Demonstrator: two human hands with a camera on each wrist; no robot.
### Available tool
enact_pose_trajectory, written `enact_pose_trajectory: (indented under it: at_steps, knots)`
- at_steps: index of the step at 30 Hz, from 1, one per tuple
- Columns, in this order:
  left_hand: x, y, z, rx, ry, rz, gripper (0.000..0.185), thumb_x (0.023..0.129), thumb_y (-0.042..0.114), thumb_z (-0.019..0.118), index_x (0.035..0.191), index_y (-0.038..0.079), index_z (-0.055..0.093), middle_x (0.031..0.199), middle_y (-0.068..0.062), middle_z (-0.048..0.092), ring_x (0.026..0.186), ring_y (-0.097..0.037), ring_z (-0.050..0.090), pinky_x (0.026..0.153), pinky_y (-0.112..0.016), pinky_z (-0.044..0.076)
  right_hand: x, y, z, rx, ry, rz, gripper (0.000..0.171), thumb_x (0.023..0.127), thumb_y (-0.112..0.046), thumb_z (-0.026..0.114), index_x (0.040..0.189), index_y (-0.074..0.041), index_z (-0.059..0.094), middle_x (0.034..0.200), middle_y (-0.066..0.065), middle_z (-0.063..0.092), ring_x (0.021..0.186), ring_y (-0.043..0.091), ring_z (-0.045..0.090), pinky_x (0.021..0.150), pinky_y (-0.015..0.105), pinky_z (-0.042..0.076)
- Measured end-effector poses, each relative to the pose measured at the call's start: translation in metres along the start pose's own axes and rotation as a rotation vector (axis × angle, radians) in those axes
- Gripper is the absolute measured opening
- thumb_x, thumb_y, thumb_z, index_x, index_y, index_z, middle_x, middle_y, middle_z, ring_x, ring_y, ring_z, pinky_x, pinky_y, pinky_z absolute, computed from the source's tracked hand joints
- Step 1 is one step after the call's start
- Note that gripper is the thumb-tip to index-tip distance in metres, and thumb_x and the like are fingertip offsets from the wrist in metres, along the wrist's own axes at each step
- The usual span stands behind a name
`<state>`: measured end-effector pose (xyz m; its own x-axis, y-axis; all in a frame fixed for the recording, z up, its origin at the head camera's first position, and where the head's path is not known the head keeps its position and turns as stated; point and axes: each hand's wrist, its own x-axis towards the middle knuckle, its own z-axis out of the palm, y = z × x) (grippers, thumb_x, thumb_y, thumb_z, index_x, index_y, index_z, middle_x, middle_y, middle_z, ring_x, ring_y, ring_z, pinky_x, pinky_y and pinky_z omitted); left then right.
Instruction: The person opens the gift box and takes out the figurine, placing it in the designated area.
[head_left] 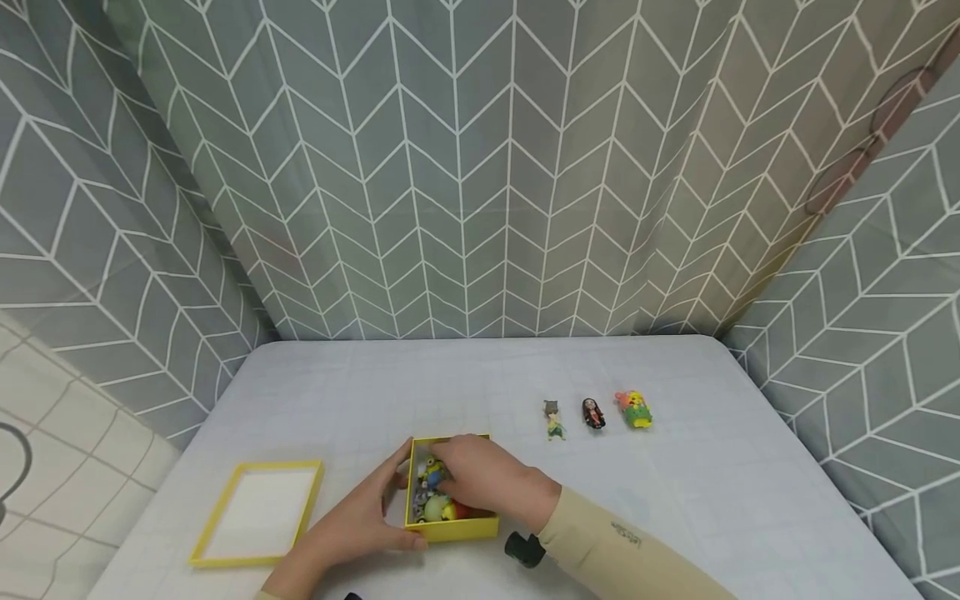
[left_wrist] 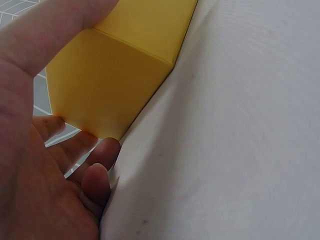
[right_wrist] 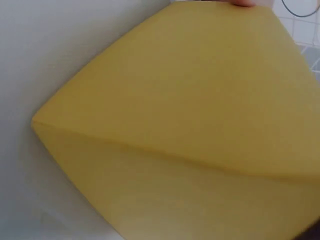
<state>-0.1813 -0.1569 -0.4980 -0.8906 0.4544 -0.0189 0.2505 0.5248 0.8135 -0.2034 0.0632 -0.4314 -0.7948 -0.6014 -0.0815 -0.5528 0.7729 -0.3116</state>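
An open yellow box stands at the table's front middle with several small toy figures inside, one yellow and blue figurine among them. My left hand grips the box's left side, thumb at the front wall and fingers farther back. In the left wrist view the thumb and fingertips of that hand touch the yellow walls. My right hand reaches down into the box over the figures. Its fingertips are hidden, so whether it pinches a figure does not show. Only box walls fill the right wrist view.
Left of the box lies a yellow-rimmed lid, white side up. Farther back at right are a grey-headed figurine, a black-haired doll and a green and yellow figurine. Patterned curtains hang around the white table.
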Motion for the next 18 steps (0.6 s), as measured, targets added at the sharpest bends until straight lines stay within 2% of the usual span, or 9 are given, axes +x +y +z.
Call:
enact_pose_trajectory:
  at_steps: [6, 13, 18]
  knots:
    - [0.0011, -0.0001, 0.0004, 0.001, 0.005, 0.005, 0.131, 0.061, 0.050, 0.092, 0.160, 0.022, 0.013, 0.141, 0.002, 0.044, 0.112, -0.017, 0.049, 0.087, -0.027, 0.041, 0.0036, -0.0030, 0.0023, -0.100, -0.009, -0.002, 0.037, 0.091, -0.028, 0.073, 0.123, -0.012, 0.066, 0.098, -0.006, 0.067, 0.076, 0.002, 0.053, 0.074, 0.022, 0.050]
    - [0.0008, -0.0005, 0.0006, 0.013, 0.009, -0.003, 0.130, 0.061, 0.051, 0.092, 0.160, 0.022, 0.014, 0.141, 0.002, 0.044, 0.112, -0.017, 0.049, 0.087, -0.027, 0.042, 0.0051, -0.0018, 0.0025, -0.086, -0.013, -0.008, 0.036, 0.090, -0.030, 0.074, 0.121, -0.014, 0.067, 0.096, -0.007, 0.067, 0.076, 0.002, 0.054, 0.074, 0.023, 0.050]
    - [0.0005, 0.0007, 0.0009, 0.017, 0.011, -0.012, 0.130, 0.060, 0.051, 0.092, 0.160, 0.023, 0.014, 0.128, 0.000, 0.049, 0.102, -0.018, 0.048, 0.077, -0.026, 0.041, 0.0075, -0.0020, 0.0008, -0.078, -0.060, 0.003, 0.035, 0.091, -0.026, 0.073, 0.124, -0.015, 0.067, 0.097, -0.007, 0.067, 0.075, 0.004, 0.052, 0.074, 0.024, 0.049]
